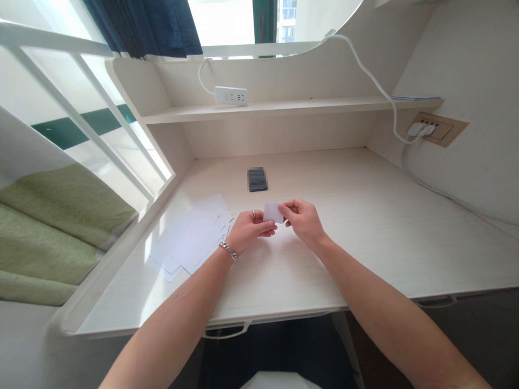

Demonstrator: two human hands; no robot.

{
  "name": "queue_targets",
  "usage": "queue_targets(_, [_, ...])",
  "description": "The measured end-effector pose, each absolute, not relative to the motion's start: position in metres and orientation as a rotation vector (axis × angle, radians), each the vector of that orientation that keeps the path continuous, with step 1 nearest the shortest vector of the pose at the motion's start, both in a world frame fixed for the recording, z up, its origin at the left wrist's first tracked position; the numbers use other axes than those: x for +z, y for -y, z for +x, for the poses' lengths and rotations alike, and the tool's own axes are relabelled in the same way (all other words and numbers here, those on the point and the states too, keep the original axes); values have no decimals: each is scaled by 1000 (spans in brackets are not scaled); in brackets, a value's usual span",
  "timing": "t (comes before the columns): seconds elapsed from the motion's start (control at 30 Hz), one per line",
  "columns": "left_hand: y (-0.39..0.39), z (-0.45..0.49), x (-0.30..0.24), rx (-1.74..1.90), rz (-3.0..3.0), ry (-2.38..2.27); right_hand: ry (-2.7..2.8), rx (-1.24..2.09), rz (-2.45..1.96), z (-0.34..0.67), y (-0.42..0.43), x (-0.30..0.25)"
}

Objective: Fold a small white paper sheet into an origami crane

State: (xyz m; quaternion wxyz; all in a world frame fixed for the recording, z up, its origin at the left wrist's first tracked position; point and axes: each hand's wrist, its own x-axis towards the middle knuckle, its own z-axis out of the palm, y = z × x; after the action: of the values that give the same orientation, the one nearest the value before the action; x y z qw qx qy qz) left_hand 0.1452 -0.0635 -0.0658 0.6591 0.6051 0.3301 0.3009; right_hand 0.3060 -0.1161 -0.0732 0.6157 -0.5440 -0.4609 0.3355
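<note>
Between the front and back edges of the tabletop [385,227], the fingers of the left hand [252,229] and right hand [303,220] are pinched on a small white paper [272,211], the left at its lower side, the right at its right edge. White sheets [190,235] spread just beside the left hand toward the tabletop's left edge, and a dark pixelated object [257,180] lies nearer the back edge. Rightward, a broad stretch of surface gives the right hand room.
</note>
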Motion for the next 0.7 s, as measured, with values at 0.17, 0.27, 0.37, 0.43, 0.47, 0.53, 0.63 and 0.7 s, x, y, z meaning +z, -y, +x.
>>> queue_targets(0.17, [61,145,-66,774,1350,-762,1071,793,-1259,304,118,-72])
queue_targets(0.27, [61,146,-66,829,1388,-786,1110,899,-1234,303,119,-71])
queue_targets(0.37, [62,146,-64,839,1394,-844,1143,906,-1252,302,119,-71])
queue_targets(0.43, [60,145,-63,828,1375,-867,1138,883,-1272,302,118,-71])
queue_targets(0.47, [59,144,-62,832,1362,-872,1138,876,-1282,302,118,-71])
queue_targets(0.53, [54,140,-61,871,1336,-882,1139,854,-1308,304,117,-71])
queue_targets(0.63, [46,133,-61,968,1311,-912,1130,824,-1337,310,116,-71])
queue_targets(0.7, [43,129,-61,999,1307,-892,1137,850,-1339,312,117,-72])
